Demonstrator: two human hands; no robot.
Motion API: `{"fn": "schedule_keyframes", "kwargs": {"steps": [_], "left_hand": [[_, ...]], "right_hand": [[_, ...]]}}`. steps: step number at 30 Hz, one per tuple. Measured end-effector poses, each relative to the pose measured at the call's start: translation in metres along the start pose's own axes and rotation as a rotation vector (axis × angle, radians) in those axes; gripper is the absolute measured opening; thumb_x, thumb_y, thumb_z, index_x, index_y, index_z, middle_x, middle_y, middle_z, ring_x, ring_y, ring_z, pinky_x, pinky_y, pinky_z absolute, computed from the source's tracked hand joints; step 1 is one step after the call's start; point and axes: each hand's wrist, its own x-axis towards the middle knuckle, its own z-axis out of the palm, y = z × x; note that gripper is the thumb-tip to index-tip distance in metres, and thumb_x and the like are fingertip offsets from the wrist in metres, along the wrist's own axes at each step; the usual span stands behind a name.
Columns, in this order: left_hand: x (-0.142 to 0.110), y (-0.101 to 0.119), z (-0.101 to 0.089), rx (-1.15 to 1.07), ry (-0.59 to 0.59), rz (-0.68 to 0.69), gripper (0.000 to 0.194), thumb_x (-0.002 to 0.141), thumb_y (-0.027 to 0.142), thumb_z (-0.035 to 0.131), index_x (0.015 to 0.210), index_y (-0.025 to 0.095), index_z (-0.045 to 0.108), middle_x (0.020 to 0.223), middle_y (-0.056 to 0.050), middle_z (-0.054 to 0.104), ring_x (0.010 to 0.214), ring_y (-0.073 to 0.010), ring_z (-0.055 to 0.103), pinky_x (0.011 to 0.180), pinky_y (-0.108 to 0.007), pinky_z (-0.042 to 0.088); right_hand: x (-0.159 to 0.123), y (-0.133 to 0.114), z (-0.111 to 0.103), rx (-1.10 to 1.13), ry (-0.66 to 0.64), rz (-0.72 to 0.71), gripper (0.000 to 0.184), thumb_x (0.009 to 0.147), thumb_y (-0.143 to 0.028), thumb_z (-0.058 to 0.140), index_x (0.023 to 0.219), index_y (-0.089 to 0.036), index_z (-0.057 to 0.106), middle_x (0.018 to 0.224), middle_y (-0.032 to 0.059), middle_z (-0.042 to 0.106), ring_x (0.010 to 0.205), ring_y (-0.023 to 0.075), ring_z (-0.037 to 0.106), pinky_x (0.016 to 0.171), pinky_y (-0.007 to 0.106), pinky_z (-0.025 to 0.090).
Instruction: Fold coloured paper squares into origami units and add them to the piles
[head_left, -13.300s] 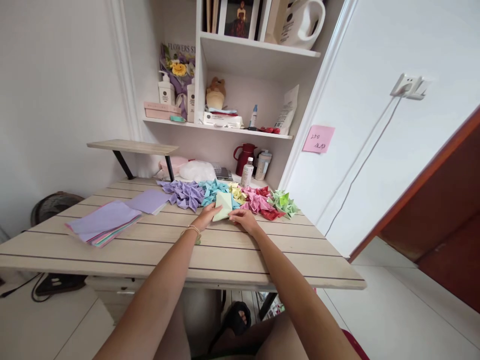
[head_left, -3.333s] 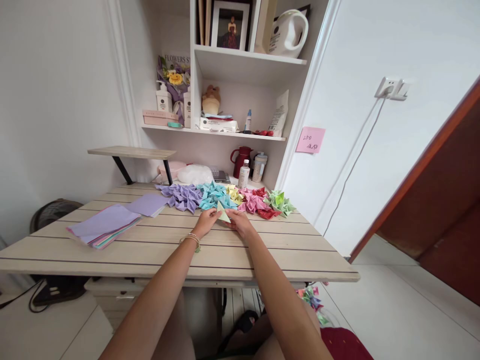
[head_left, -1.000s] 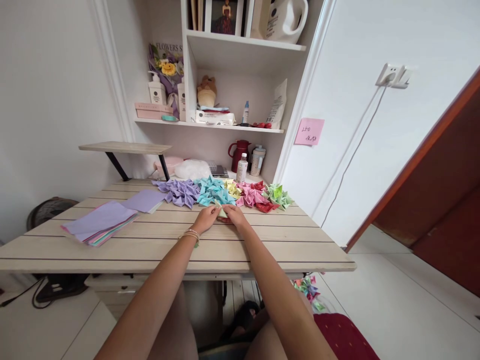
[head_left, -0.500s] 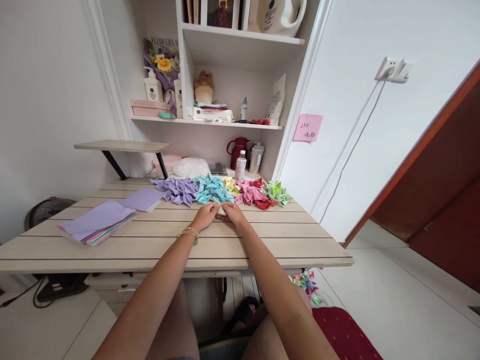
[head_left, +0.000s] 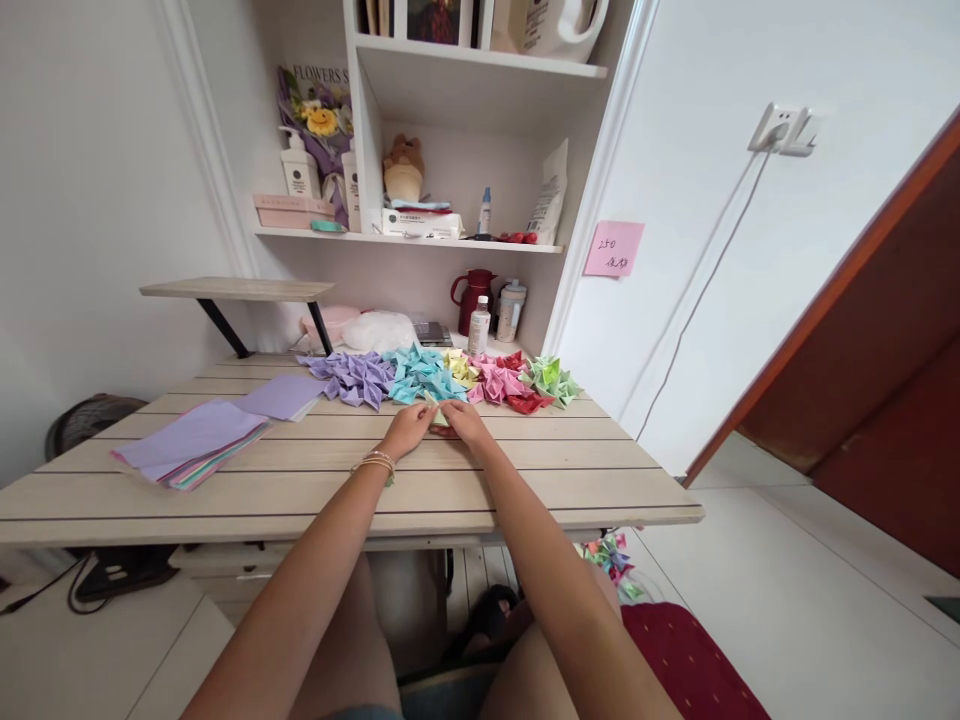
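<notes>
Both my hands meet at the middle of a pale wooden table (head_left: 525, 480). My left hand (head_left: 407, 432) and my right hand (head_left: 465, 425) pinch a small folded piece of light green paper (head_left: 439, 416) and press it against the tabletop; most of it is hidden under my fingers. A bracelet circles my left wrist. Just beyond my hands lies a row of folded paper pieces: purple (head_left: 352, 375), blue (head_left: 421, 373), yellow (head_left: 460, 368), pink and red (head_left: 506, 385), green (head_left: 551, 378).
A stack of coloured paper sheets (head_left: 191, 447), purple on top, lies at the table's left. Shelves hold bottles, a soft toy and a tissue pack; a red jug (head_left: 472, 298) and small bottles stand at the table's back. More folded pieces (head_left: 611, 575) lie on the floor, right.
The green paper was a larger flat fold 13 s ago and is now a small piece pressed under both hands. The camera has drifted slightly; my hands stay in the same spot.
</notes>
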Motion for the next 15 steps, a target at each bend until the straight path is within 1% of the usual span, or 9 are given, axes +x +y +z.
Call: {"fn": "schedule_keyframes", "kwargs": {"steps": [8, 15], "left_hand": [[0.0002, 0.0014, 0.0, 0.022, -0.008, -0.007, 0.035, 0.081, 0.043, 0.042, 0.058, 0.018, 0.051, 0.056, 0.001, 0.054, 0.058, -0.0158, 0.05, 0.056, -0.025, 0.034], [0.0, 0.0017, -0.0002, 0.033, -0.013, -0.005, 0.035, 0.081, 0.043, 0.042, 0.058, 0.018, 0.051, 0.055, 0.001, 0.054, 0.058, -0.0157, 0.049, 0.056, -0.025, 0.033]], "right_hand": [[0.0016, 0.0006, -0.0002, -0.02, 0.002, -0.01, 0.018, 0.076, -0.025, 0.055, 0.089, -0.018, 0.065, 0.075, 0.0006, 0.063, 0.06, 0.0133, 0.064, 0.06, 0.026, 0.056], [0.0038, 0.0032, -0.0009, -0.025, 0.007, -0.025, 0.016, 0.076, -0.027, 0.056, 0.087, -0.019, 0.065, 0.075, 0.0007, 0.063, 0.061, 0.012, 0.063, 0.062, 0.026, 0.056]]}}
